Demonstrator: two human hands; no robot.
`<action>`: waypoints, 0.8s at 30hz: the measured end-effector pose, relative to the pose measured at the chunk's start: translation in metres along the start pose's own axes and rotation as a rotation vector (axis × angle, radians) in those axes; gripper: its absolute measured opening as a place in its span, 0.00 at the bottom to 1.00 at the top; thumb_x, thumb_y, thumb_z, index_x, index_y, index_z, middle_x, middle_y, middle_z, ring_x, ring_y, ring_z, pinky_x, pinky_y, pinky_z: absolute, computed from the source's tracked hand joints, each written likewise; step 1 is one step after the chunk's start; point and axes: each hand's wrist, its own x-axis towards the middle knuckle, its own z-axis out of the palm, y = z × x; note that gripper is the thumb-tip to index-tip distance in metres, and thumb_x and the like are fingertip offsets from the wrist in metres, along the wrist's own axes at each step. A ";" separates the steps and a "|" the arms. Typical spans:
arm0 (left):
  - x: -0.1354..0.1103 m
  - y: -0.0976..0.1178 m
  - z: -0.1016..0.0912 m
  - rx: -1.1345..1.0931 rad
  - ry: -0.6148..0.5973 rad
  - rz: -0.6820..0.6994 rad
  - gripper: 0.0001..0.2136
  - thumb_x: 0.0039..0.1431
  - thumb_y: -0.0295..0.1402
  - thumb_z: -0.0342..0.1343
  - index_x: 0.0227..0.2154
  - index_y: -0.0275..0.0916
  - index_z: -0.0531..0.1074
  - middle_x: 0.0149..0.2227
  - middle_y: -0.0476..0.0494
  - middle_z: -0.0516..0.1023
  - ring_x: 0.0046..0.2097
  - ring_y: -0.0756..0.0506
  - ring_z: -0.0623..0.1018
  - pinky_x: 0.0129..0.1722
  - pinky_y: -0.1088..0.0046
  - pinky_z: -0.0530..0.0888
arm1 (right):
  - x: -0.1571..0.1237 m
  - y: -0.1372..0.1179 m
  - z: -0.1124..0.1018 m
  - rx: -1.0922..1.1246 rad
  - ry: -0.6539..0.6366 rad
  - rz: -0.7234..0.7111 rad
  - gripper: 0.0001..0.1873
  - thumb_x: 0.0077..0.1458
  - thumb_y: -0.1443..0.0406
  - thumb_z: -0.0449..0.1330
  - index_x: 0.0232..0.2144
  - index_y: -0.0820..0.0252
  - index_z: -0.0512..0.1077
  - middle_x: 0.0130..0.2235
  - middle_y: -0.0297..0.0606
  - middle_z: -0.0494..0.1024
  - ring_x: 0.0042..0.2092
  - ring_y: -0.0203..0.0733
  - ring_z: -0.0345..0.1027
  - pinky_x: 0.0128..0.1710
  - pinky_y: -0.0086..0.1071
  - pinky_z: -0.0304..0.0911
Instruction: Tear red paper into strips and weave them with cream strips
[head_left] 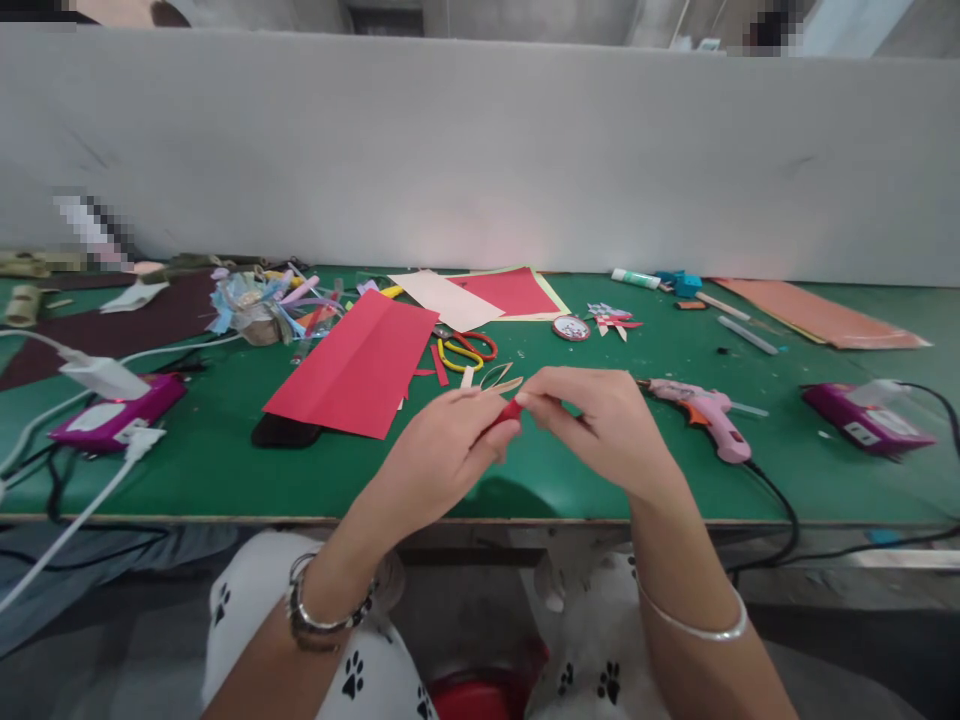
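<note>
- The left hand (442, 450) has its thumb and fingers pressed together on a small red piece (511, 411), which looks like paper; its exact shape is mostly hidden.
- The right hand (611, 425) comes in from the other side, thumb and forefinger pinched at the end of the same small red piece, the fingertips of both hands close together.
- This piece is up above the green counter (570, 485), near its front edge.
- Just beyond the left hand lie scissors (482, 359) with red and yellow handles, with narrow red strips (439, 366) beside them.
- Left of the scissors, a creased red sheet (364, 350) partly covers a flat black object (283, 432).
- Farther back, a cream sheet (444, 298) overlaps another red sheet (529, 290).
- To the right of these sit a small round container (571, 328) and a cluster of cut pieces (615, 320), with a capped glue stick (636, 279) behind.
- Right of the right hand, a pink glue gun (709, 412) lies on its side, its black cord running over the front edge.
- A magenta power strip (862, 415) rests at the far right, another magenta one at the left.
</note>
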 end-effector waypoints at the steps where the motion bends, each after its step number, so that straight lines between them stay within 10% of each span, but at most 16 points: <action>1: 0.000 0.002 0.001 -0.019 -0.025 -0.015 0.15 0.61 0.36 0.37 0.26 0.39 0.66 0.23 0.51 0.71 0.29 0.50 0.71 0.31 0.76 0.66 | 0.000 -0.001 0.001 0.013 0.000 0.004 0.12 0.55 0.65 0.49 0.23 0.60 0.67 0.23 0.32 0.71 0.23 0.30 0.59 0.24 0.24 0.52; 24: 0.003 -0.016 0.000 -0.481 -0.258 -0.147 0.14 0.61 0.36 0.37 0.22 0.38 0.59 0.19 0.55 0.55 0.18 0.55 0.58 0.17 0.81 0.59 | -0.001 0.017 0.000 0.084 0.055 0.132 0.22 0.58 0.63 0.43 0.13 0.60 0.55 0.14 0.27 0.56 0.17 0.28 0.50 0.20 0.24 0.47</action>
